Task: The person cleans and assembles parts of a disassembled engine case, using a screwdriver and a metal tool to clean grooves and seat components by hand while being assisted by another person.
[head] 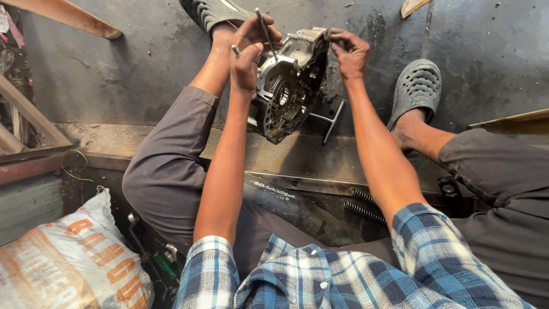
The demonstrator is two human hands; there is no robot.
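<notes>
The casing (289, 86), a greasy grey engine half, stands on edge on the dark floor (131, 63), tilted, its open face turned toward the person and a little to the person's left; its long axis runs from the upper rim, far from the body, down to the lower edge nearest the knees. Both arms reach straight out to it, so it lies dead ahead of the hands, between the two feet.

The left hand (247, 60) sits at the casing's left rim, fingers curled shut round a thin metal rod (265, 31); the rod slants up past the knuckles and its lower end points into the casing's open face; a second short metal stub shows just left of that hand, though what it belongs to is not clear. The right hand (349, 52) pinches the casing's top right corner, fingers closed on the rim, steadying it. Both hands touch the casing; the left one lies nearer its open face.

A T-handle wrench (329, 120) lies on the floor just right of the casing's lower edge, apart from both hands; a grey clog (416, 88) is well right of the casing, another (211, 12) above its left; two coil springs (361, 205) lie nearer the person than the casing; a printed sack (74, 257) sits far left.
</notes>
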